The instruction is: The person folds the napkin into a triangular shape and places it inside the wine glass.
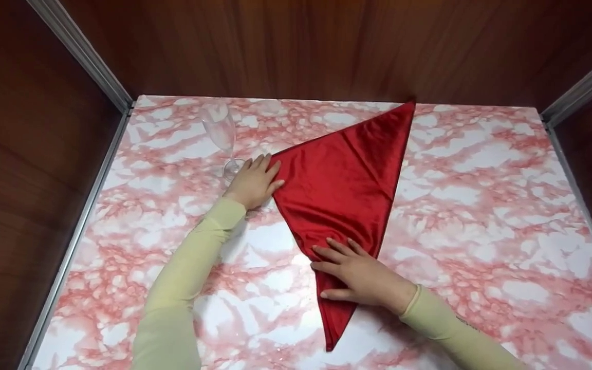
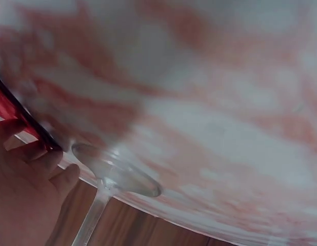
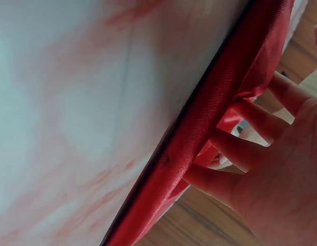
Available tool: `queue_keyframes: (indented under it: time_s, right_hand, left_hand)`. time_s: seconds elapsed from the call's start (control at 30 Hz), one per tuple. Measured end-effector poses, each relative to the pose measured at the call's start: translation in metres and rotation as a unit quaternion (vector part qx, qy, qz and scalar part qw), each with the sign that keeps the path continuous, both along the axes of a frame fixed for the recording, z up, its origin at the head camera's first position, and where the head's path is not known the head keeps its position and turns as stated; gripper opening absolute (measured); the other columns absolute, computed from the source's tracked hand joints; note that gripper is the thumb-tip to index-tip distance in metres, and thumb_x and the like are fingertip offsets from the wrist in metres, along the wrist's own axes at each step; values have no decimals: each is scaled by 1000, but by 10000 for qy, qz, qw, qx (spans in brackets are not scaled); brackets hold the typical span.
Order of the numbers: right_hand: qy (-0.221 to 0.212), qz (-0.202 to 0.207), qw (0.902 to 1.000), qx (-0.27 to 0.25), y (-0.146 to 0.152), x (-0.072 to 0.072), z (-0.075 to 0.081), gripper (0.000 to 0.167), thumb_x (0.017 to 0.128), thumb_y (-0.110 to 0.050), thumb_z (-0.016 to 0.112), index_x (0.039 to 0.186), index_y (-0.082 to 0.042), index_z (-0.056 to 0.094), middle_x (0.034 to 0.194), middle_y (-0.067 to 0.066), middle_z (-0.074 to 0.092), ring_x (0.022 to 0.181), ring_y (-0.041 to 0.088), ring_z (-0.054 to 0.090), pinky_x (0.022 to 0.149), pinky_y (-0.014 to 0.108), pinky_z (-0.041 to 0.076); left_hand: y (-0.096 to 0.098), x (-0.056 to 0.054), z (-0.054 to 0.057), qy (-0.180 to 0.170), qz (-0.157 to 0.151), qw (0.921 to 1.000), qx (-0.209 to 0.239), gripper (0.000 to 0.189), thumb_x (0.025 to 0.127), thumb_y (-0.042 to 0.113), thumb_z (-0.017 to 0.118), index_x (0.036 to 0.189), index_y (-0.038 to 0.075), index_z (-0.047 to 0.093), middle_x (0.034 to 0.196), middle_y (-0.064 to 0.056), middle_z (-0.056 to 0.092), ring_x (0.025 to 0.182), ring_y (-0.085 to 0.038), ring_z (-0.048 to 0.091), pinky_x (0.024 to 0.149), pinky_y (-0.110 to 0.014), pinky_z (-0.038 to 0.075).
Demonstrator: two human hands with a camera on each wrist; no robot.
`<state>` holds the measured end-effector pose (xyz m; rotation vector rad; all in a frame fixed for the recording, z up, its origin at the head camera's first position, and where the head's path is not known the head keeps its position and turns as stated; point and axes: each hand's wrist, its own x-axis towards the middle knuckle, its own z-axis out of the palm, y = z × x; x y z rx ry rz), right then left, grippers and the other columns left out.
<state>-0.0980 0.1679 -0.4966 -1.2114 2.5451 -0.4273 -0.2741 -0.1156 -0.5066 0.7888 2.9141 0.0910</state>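
Observation:
A red satin cloth napkin, folded into a long pointed shape with dark edging, lies flat across the middle of the table. At its left corner my left hand rests with fairly straight fingers on the fabric's edge. My right hand lies spread over the narrow lower part, fingers touching the satin. Close beside the left hand stands a clear stemmed glass, its foot partly behind the fingers. The left wrist view shows the glass's foot near the fingertips. In the right wrist view, straight fingers press on the red cloth.
The table top has a red and white marbled pattern. Dark wooden panels enclose it at the back and both sides, with metal strips along the corners. The cloth's far tip reaches the back edge.

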Motion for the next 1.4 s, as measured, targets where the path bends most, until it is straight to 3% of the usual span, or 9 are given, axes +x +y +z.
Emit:
queue_keyframes:
  time_s: [0.3, 0.5, 0.73, 0.93, 1.2, 1.4]
  right_hand:
    - [-51, -88, 9998, -145, 21, 5, 1, 58, 90, -57, 55, 138, -25, 52, 151, -3, 34, 141, 31, 21, 109, 60, 16]
    - [-27, -161, 9995, -255, 37, 8, 2, 54, 90, -54, 58, 135, -23, 56, 150, -3, 37, 140, 31, 25, 110, 56, 17]
    - [150, -259, 9993, -226, 57, 12, 5, 51, 89, -52, 60, 128, -20, 61, 146, -1, 42, 137, 33, 31, 110, 55, 16]
    - [307, -443, 9981, -283, 78, 13, 8, 48, 88, -51, 63, 121, -18, 65, 143, 2, 47, 134, 33, 35, 110, 52, 18]
    - [527, -848, 9946, -299, 108, 8, 10, 42, 87, -48, 65, 117, -18, 67, 140, 3, 50, 133, 32, 38, 109, 52, 20]
    - [641, -1178, 9907, -239, 129, -4, 11, 42, 87, -47, 66, 115, -16, 68, 138, 6, 52, 131, 35, 40, 109, 54, 22]
  left_hand:
    - [-3, 41, -2, -23, 294, 9995, 88, 72, 99, 56, 30, 150, 6, 28, 151, -27, 22, 140, -40, 18, 113, -52, 11]
    - [-1, 69, -1, 167, 389, 9990, -132, 79, 97, 61, 30, 147, 0, 31, 147, -31, 28, 138, -41, 24, 112, -53, 15]
    - [7, 106, 2, 152, 498, 9984, -211, 86, 94, 65, 30, 144, -5, 34, 141, -33, 35, 134, -44, 30, 112, -51, 18]
    - [17, 138, 0, 612, 372, 9972, -199, 90, 91, 68, 37, 139, -9, 41, 131, -33, 45, 126, -46, 39, 109, -51, 25]
    - [27, 168, -2, 1224, 246, 9911, -459, 92, 88, 71, 39, 132, -10, 49, 121, -28, 52, 118, -44, 46, 107, -51, 29]
    - [36, 187, -1, 1248, 134, 9900, -636, 95, 86, 73, 39, 130, -11, 50, 120, -26, 50, 114, -43, 47, 106, -51, 29]
